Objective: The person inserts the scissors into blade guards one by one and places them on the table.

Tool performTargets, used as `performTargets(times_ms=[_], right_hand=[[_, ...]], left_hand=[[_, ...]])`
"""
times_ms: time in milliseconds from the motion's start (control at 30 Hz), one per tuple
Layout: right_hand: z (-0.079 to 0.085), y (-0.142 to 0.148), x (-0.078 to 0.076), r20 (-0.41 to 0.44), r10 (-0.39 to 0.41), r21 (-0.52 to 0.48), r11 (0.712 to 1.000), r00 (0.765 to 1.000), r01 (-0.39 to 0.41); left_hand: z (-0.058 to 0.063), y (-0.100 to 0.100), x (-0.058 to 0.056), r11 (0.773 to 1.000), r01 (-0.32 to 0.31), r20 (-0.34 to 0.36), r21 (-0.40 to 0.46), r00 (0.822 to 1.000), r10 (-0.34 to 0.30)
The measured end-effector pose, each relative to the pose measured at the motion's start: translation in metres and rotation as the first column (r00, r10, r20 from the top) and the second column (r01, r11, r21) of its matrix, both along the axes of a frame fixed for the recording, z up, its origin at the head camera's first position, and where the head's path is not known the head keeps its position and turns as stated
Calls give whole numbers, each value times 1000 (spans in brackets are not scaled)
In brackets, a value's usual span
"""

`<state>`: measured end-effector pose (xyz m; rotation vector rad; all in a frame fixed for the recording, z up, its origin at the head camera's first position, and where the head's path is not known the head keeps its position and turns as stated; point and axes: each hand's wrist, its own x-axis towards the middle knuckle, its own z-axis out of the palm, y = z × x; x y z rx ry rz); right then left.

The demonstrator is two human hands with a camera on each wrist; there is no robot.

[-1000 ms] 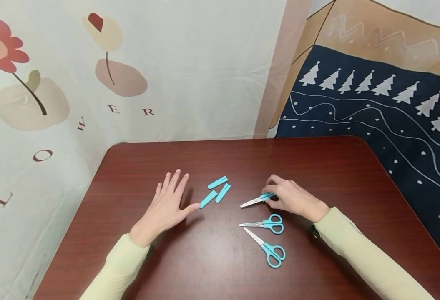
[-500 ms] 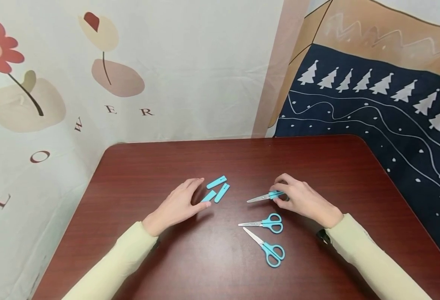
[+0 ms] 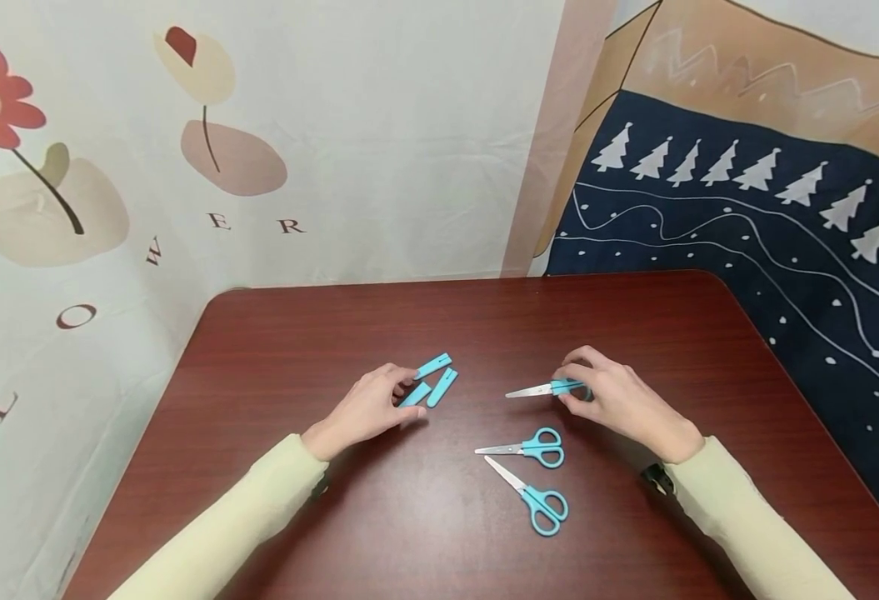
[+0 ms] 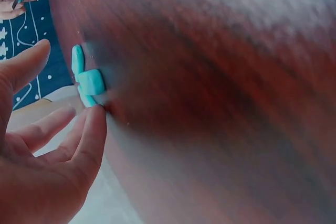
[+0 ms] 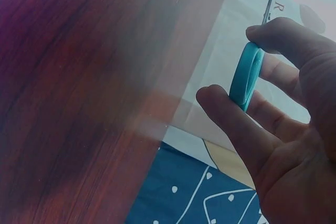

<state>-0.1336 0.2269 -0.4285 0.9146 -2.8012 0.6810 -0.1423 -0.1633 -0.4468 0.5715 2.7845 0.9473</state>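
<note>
Three turquoise caps [image 3: 442, 388] lie toward the table's [image 3: 424, 525] far edge, left hand [image 3: 364, 406] parted beside them, gripping none; nearer the right edge, the right hand [image 3: 621, 404] pinches scissors [image 3: 556, 387], probably light, stiff, best held by the handle [image 5: 239, 74].

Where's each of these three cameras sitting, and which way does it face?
Head: on the person's head, facing forward and down over the table; left hand, right hand and both sleeves show.
Left wrist: on that wrist, facing past the left hand toward three blue caps; the right hand shows at upper left.
Right wrist: on that wrist, facing the scissors the right hand pinches; only that hand shows.
Shared: head and left wrist both show both hands and the caps.
</note>
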Motion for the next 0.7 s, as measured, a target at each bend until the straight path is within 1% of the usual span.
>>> performTargets(times_ms=[100, 200, 300, 500, 700], right_hand=[[0, 0, 1, 12, -8, 2, 1000, 1000, 8], [0, 1, 1, 8, -12, 5, 1000, 1000, 12], [0, 1, 1, 2, -13, 7, 1000, 1000, 13], [-2, 2, 2, -6, -9, 10, 1000, 1000, 9], [-1, 3, 2, 2, -12, 6, 1000, 1000, 12]], left_hand=[[-2, 1, -3, 1000, -16, 33, 20, 999, 15], [-4, 1, -5, 1000, -19, 44, 22, 999, 18], [-5, 2, -7, 1000, -16, 41, 15, 999, 15], [-8, 1, -11, 1000, -6, 9, -2, 1000, 6], [-7, 0, -13, 1000, -14, 25, -15, 1000, 14]])
